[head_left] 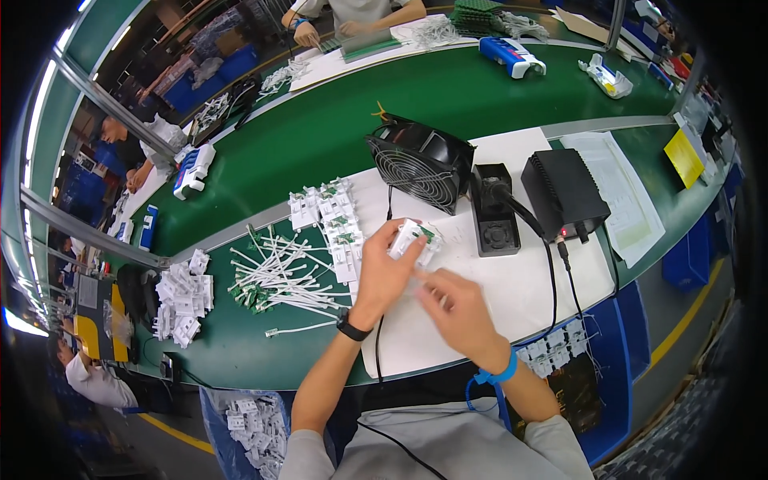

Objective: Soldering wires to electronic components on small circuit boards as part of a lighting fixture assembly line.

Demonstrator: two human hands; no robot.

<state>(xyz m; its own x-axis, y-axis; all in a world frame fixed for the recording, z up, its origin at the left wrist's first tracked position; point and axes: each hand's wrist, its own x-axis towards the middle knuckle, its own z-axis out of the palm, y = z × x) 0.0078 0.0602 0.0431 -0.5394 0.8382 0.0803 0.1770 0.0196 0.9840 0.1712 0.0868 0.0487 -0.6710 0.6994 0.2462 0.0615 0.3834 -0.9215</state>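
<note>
My left hand grips a small white plastic housing with a green circuit board on it, held above the white sheet. Just to the right, my right hand has its fingers curled in, close to the left palm. Its fingertips are a little blurred, and what they hold, if anything, cannot be made out. Left of my hands are rows of similar white housings with green boards. Beside them spreads a heap of white cables with small green boards at some ends.
A black fan stands beyond my hands, beside a black soldering-iron holder and a black power box. White housings are piled at left. Bins flank me below the bench. Devices sit on the green belt; co-workers sit beyond.
</note>
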